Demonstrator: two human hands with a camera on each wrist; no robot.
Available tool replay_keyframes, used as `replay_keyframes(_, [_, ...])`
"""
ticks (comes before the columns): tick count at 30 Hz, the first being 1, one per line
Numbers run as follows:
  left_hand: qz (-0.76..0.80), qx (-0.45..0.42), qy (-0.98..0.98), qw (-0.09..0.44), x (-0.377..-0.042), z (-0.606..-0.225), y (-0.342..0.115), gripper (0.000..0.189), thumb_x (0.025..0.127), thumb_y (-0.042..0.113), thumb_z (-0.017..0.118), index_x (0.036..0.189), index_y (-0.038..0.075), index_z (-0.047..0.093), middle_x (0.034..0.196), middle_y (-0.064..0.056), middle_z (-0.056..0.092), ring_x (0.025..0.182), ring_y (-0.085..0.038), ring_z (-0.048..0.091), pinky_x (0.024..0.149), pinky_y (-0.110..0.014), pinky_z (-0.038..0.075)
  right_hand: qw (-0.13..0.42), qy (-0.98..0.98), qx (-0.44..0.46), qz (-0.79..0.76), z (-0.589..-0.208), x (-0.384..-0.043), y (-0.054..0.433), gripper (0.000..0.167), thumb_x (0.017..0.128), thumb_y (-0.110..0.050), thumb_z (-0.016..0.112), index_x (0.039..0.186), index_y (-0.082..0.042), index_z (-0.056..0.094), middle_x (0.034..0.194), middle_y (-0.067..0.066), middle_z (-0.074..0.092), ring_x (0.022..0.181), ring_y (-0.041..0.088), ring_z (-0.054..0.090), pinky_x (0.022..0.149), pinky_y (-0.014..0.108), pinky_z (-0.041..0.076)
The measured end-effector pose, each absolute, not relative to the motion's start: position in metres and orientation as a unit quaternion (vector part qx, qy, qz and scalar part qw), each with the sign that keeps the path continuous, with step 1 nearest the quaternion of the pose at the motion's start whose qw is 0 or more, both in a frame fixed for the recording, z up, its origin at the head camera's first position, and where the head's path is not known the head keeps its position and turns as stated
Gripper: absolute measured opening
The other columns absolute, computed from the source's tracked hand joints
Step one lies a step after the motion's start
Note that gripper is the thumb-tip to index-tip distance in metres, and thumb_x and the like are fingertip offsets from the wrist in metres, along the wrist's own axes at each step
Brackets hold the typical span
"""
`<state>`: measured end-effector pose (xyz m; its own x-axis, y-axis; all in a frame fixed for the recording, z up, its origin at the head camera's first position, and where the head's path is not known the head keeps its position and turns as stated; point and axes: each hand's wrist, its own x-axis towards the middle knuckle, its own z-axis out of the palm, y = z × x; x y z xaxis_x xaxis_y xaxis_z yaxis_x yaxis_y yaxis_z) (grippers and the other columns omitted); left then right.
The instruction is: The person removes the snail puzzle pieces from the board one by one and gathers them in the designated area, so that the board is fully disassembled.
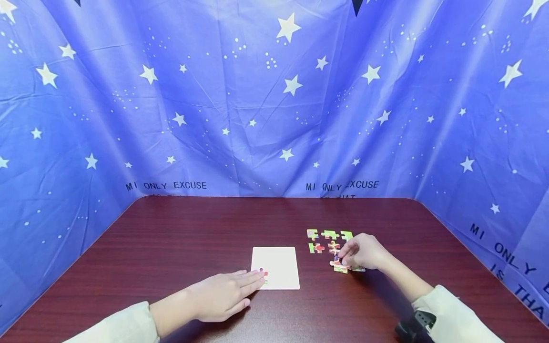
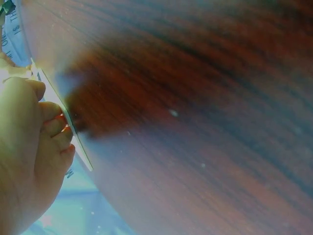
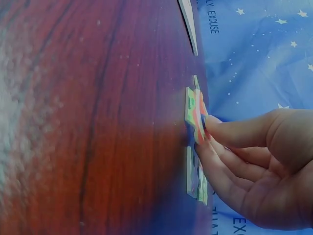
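Note:
My left hand (image 1: pixel 227 294) lies with its fingers extended over the lower left corner of a square white puzzle board (image 1: pixel 279 262). Its fingertips touch a small red-and-white jigsaw piece (image 1: pixel 266 274) on that corner, partly covered by them. In the left wrist view, the fingers reach past the edge of the board (image 2: pixel 53 94). To the right of the board, my right hand (image 1: pixel 363 252) pinches a jigsaw piece (image 1: pixel 340 268) between thumb and fingers. The right wrist view shows this green, orange and white piece (image 3: pixel 194 113) tilted at the fingertips, with another jigsaw piece (image 3: pixel 193 176) beside it.
Several loose jigsaw pieces (image 1: pixel 330 234) with green and red print lie in rows right of the board, some partly hidden by the right hand. Around the dark red wooden table (image 1: pixel 193 228) hangs a blue star-printed curtain (image 1: pixel 257 95). A black wrist device (image 1: pixel 412 328) sits at the right sleeve.

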<state>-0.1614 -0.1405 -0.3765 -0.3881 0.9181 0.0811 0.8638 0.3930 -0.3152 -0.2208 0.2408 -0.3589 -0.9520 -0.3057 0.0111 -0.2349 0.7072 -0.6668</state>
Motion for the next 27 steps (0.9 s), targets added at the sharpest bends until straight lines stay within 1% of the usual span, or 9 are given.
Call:
replay_keyframes(5, [0.109, -0.539, -0.826, 0.12, -0.1607, -0.3758, -0.1412, 0.047, 0.104, 0.027, 0.037, 0.144, 0.003, 0.042, 0.152, -0.011, 0.042, 0.139, -0.02, 0.045, 0.109, -0.035, 0.045, 0.031, 0.926, -0.161, -0.341, -0.3578, -0.2204, 0.2404, 0.01, 0.072, 0.002, 0.078, 0.08, 0.0, 0.072, 0.072, 0.008, 0.073, 0.059, 0.01, 0.062, 0.048, 0.023, 0.049])
replay_keyframes(12, [0.081, -0.52, -0.846, 0.081, -0.1596, -0.3756, -0.1409, 0.048, 0.104, 0.027, 0.035, 0.146, 0.004, 0.039, 0.154, -0.009, 0.039, 0.141, -0.02, 0.042, 0.112, -0.036, 0.043, 0.032, 0.922, -0.185, -0.339, -0.3602, -0.2213, 0.2383, 0.015, 0.067, 0.001, 0.081, 0.079, 0.001, 0.072, 0.069, 0.007, 0.072, 0.06, 0.01, 0.066, 0.053, 0.02, 0.053])
replay_keyframes(18, [0.072, -0.517, -0.85, 0.076, -0.1597, -0.3757, -0.1405, 0.048, 0.103, 0.025, 0.037, 0.146, 0.004, 0.039, 0.154, -0.009, 0.039, 0.141, -0.02, 0.042, 0.112, -0.036, 0.042, 0.021, 0.929, -0.202, -0.309, -0.3618, -0.222, 0.2378, 0.016, 0.064, 0.004, 0.08, 0.076, -0.002, 0.072, 0.067, 0.002, 0.07, 0.06, 0.006, 0.063, 0.053, 0.018, 0.052])
replay_keyframes(27, [0.074, -0.516, -0.849, 0.08, -0.1592, -0.3754, -0.1412, 0.048, 0.103, 0.025, 0.037, 0.146, 0.005, 0.039, 0.154, -0.008, 0.039, 0.141, -0.02, 0.042, 0.112, -0.036, 0.043, -0.014, 0.93, -0.259, -0.259, -0.362, -0.2256, 0.2395, 0.015, 0.066, 0.003, 0.081, 0.074, -0.007, 0.072, 0.068, -0.003, 0.07, 0.06, -0.002, 0.059, 0.055, 0.015, 0.051])
